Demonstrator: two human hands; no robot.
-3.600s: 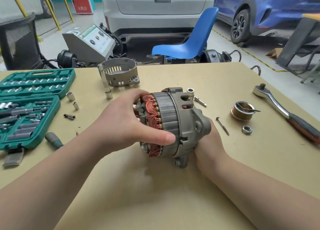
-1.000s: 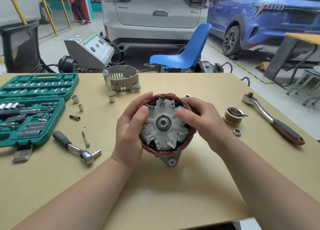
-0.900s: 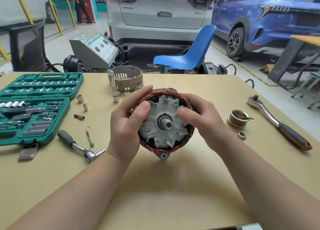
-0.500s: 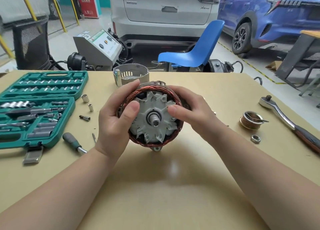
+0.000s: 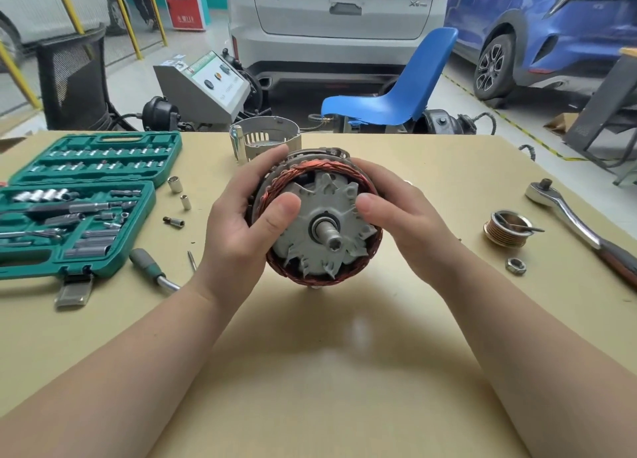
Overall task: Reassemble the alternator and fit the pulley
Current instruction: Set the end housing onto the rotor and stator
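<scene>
A broad table with a smooth, matte tan top carries everything. At its left edge lies an open green plastic socket case, two hinged trays packed with rows of bright steel sockets and bits.

In the middle, lifted just above the tabletop, is the alternator: a round body ringed by glossy copper windings, with a pale grey fan of pointed blades inside and a short steel shaft sticking out toward the camera. The left hand grips its left side, fingers curled round the back of the casing and the thumb pressed flat onto the fan face. The right hand clasps the right side the same way, thumb laid on the fan, fingers wrapped behind. Both forearms reach in from the bottom corners.

Behind the alternator stands one grey cast end cover, cup-shaped with slotted vents. At the right lies one long chrome ratchet with a dark handle. Left of it sits one ribbed, brassy pulley, and just beside that one small hex nut. Beside the case lie three loose steel sockets and a green-handled driver.
</scene>
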